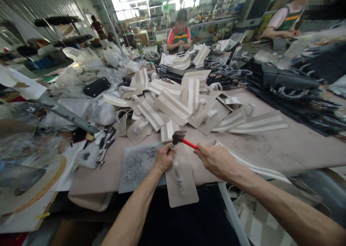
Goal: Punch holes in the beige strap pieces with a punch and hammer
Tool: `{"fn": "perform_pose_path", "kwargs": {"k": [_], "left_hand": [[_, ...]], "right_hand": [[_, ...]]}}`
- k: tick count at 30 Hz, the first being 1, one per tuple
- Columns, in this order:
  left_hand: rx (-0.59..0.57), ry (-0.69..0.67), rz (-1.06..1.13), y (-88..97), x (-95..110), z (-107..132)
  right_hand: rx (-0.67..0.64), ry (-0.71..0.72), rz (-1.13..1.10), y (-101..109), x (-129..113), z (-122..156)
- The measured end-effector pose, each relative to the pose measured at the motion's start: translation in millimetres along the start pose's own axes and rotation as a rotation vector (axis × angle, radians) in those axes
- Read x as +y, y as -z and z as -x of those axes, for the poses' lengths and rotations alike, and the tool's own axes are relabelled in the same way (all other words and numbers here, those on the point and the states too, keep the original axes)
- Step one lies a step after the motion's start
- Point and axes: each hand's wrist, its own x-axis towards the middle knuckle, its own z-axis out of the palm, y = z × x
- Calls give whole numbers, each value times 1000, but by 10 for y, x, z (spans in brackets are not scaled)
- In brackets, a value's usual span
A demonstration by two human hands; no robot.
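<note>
My right hand (pixel 214 160) is closed round the red handle of a small hammer (pixel 180 137), whose dark head hangs just above my left hand. My left hand (pixel 164 158) is closed in a pinch on something small and metallic that I cannot make out, held upright under the hammer head. Beneath both hands lies a beige leather piece (pixel 181 188) with a white strip, half over the table's front edge. To its left is a grey, pitted punching slab (pixel 138 165).
A heap of beige-and-white leather pieces (pixel 173 101) covers the table's middle. Black bags and straps (pixel 292 87) pile up at the right. Plastic bags and small tools (pixel 105 145) lie at the left. Two people work at the far side.
</note>
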Motion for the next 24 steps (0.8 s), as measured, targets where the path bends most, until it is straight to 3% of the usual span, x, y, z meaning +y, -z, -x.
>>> {"fn": "perform_pose_path", "kwargs": {"k": [3,5,7,11,14,20,24], "left_hand": [[-15,-10,-1,2,-1,-1],[-16,-9,-14,2,-6,-1],[-15,-10,-34,2,-10,-2],[-11,-13,-38,-1,-13,0],[0,-8,4,-5,-11,4],[0,-59,-45,2,-32,5],[-13,-34,-12,2,-34,11]], "right_hand": [[326,-66,-108,290,-78,-25],[473,-115,-171,331,-137,-19],[405,-109,-151,207,-163,2],[12,-16,-9,-194,-45,64],[-144,-55,62,-394,148,117],[-237,-285,-4,-877,462,200],[18,-275,58,-990,268,155]]}}
